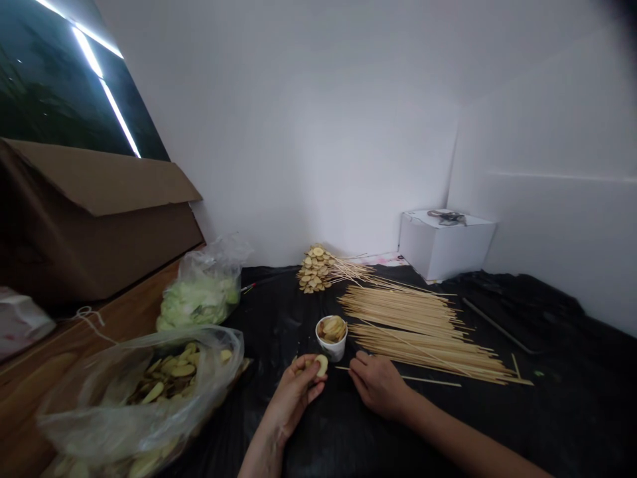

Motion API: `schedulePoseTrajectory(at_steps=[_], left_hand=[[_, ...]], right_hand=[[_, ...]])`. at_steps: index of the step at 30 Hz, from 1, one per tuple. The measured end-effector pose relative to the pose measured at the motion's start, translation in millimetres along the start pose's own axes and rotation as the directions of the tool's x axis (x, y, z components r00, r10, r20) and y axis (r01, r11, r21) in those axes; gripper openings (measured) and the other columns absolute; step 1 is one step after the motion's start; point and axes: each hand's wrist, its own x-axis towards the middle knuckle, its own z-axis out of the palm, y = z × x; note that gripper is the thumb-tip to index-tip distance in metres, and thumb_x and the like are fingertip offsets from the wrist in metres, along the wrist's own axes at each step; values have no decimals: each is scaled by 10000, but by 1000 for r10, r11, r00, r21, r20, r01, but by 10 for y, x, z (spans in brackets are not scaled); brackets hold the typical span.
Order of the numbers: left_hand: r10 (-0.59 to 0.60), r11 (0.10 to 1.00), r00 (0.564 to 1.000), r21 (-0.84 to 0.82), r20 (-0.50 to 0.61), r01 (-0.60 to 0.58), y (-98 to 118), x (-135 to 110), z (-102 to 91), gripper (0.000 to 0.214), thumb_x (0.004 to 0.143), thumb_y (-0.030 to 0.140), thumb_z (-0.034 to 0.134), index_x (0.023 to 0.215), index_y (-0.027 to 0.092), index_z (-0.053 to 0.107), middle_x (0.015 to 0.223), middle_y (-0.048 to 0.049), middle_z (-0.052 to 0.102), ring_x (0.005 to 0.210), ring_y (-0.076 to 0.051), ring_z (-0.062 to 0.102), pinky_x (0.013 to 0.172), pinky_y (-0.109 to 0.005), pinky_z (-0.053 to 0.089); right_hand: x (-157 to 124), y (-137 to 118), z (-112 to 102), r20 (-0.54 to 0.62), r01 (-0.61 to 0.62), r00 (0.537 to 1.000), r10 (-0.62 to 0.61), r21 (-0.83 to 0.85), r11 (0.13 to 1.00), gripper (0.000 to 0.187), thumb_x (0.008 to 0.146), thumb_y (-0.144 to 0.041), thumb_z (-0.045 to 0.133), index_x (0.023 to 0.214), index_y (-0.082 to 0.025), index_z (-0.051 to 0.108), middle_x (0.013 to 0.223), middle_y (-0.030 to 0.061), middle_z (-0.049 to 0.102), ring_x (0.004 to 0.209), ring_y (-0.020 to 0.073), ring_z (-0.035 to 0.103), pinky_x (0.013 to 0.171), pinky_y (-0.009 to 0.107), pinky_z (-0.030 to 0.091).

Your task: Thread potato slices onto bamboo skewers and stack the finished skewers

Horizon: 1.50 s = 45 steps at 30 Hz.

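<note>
Between the thumb and fingers of my left hand (pixel 293 393) is a pale potato slice (pixel 322 365), held upright. My right hand (pixel 377 385) pinches a thin wooden skewer (pixel 432 381), whose tip points left toward the slice. Slice and tip are apart. Just beyond both hands stands a white paper cup (pixel 332 349) filled with potato slices (pixel 332 328). To the right, loose bamboo skewers (pixel 403 312) lie in two broad bunches. Farther back, a pile of skewered potato slices (pixel 316 269) rests with its sticks pointing right.
An open plastic bag (pixel 99 425) of potato slices sits at the left, with a bag of pale green vegetable pieces (pixel 199 299) behind it. A cardboard box (pixel 114 232) stands back left. A white box (pixel 448 249) and a dark flat object (pixel 502 325) are at the right.
</note>
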Motion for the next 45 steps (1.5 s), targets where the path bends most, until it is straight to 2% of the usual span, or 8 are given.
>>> schedulePoseTrajectory(at_steps=[11,19,25,31,35,39,41,45], left_hand=[[11,996,999,89,52,-16,2,-124,125,346,649,362,807,886,174,639,756,8,640,672,-85,601,590,-176,464],[-66,941,952,335,298,-40,403,-71,312,359,597,353,831,836,143,666,786,-33,674,683,-121,621,578,-206,475],[-28,986,977,168,210,-8,208,15,197,357,603,352,836,855,145,689,769,-23,669,636,-90,600,544,-173,434],[82,995,990,53,116,-88,241,0,181,364,597,357,842,860,150,700,699,-15,667,639,-89,584,527,-154,392],[102,994,991,39,84,-106,287,1,190,364,592,357,845,851,149,696,686,-10,654,618,-81,563,501,-142,369],[99,994,991,37,89,-102,241,9,158,339,636,355,821,870,144,694,681,-8,643,614,-71,553,505,-130,383],[104,994,991,22,83,-106,219,26,137,326,654,350,811,881,147,694,686,-4,641,620,-65,554,509,-120,387],[102,995,994,-25,33,-101,204,65,100,339,646,348,818,892,152,691,686,2,640,598,-55,553,511,-118,399]], right_hand=[[-10,31,44,-12,10,1000,-10,9,1000,196,929,-173,420,803,-185,570,775,21,570,643,133,505,573,283,246],[-19,44,48,-14,36,999,-36,-4,999,187,935,-178,422,841,-189,583,791,21,580,650,138,511,564,278,245],[-63,96,90,-100,32,994,-38,-63,998,193,927,-137,419,887,-180,603,737,12,583,594,131,499,552,283,253],[47,130,-67,-120,157,975,-186,-217,963,312,856,-53,404,1074,-146,608,772,59,624,625,159,541,557,301,277],[224,86,-151,-104,141,982,-156,-137,981,225,950,-254,417,923,-176,626,737,50,641,591,156,565,534,286,303],[368,96,-211,-177,3,984,-8,-28,1000,401,929,-451,478,1171,-135,528,951,108,686,731,195,644,619,278,404],[427,113,-263,-120,11,993,-13,-17,1000,394,925,-433,493,1195,-147,497,980,104,682,788,204,652,643,279,419],[491,91,-318,33,122,992,-120,-57,991,158,947,-297,462,1012,-181,547,874,52,670,746,180,637,600,261,383]])
